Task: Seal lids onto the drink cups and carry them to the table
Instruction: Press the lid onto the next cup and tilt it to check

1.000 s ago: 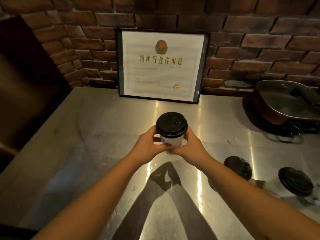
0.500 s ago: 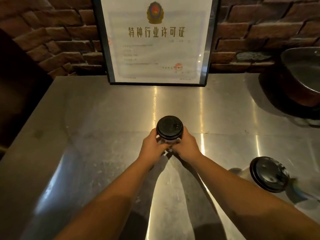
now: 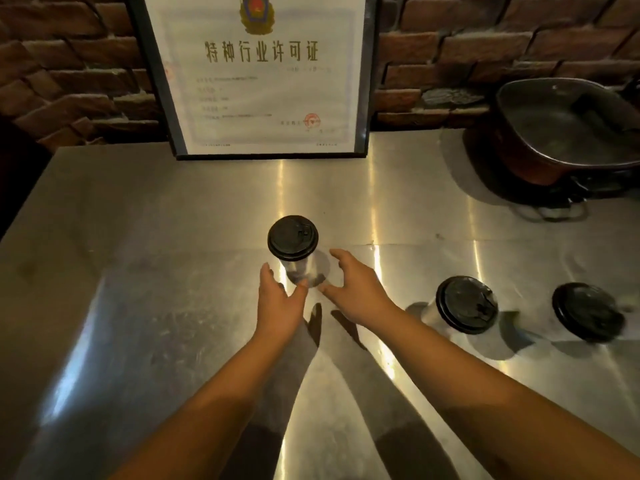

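Standing surface: stainless steel table (image 3: pixel 145 237), its left edge running diagonally toward the near corner, its far edge meeting the brick wall (image 3: pixel 69 64).
Open room: bare steel to the left of the hands and between the centre cup and the framed certificate (image 3: pixel 259 74); the right side is more crowded.
Centre cup: clear drink cup (image 3: pixel 303 271) standing upright on the table, black lid (image 3: pixel 292 238) seated on its rim; contents cannot be told.
Left hand: left hand (image 3: pixel 278 303) just beside the cup's near left side, fingers straight and loosely together, thumb out toward the cup base; holds nothing.
Right hand: right hand (image 3: pixel 356 289) just beside the cup's right side, fingers spread and relaxed, apart from the cup wall.
Second cup: lidded cup (image 3: pixel 465 304) upright, to the right of the right forearm, well apart from the centre cup.
Third cup: lidded cup at far right (image 3: pixel 587 311), blurred, near the second; contents hidden.
Back right: copper-sided pot (image 3: pixel 568 133) with a metal lining, near the wall; interior dim, contents unclear.
Back centre: framed certificate leaning upright against the wall, its lower edge on the table.
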